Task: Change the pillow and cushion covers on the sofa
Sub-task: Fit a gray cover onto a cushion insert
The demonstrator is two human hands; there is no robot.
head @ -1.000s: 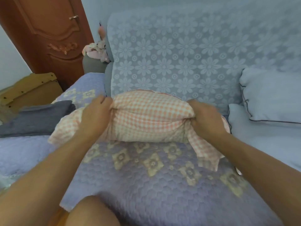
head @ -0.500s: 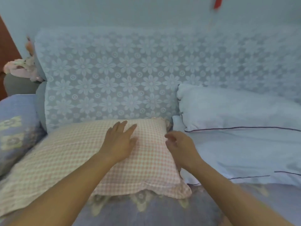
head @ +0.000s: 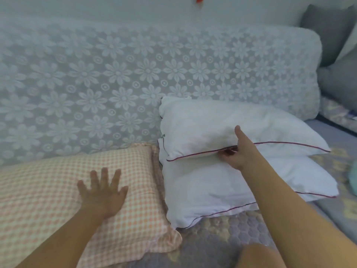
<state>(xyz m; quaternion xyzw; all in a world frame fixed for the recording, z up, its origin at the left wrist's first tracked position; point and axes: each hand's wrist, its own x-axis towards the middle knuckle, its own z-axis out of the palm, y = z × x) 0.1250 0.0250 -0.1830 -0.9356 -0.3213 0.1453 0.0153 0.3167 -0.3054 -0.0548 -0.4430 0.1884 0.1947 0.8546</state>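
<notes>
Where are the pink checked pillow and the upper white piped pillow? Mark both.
pink checked pillow (head: 48, 190): head view, bare top face.
upper white piped pillow (head: 202, 124): head view, top face, left of thumb.

So the checked pillow lies flat on the sofa seat, in front of the backrest. Just right of the checked pillow, touching it, two pillows are stacked, upper pillow on lower pillow.

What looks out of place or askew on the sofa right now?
Nothing looks damaged or spilled. The two white pillows are stacked unevenly, the upper white pillow tilted against the lace-covered backrest. The right hand grips its piped edge; the left hand lies flat on the checked pillow.
</notes>
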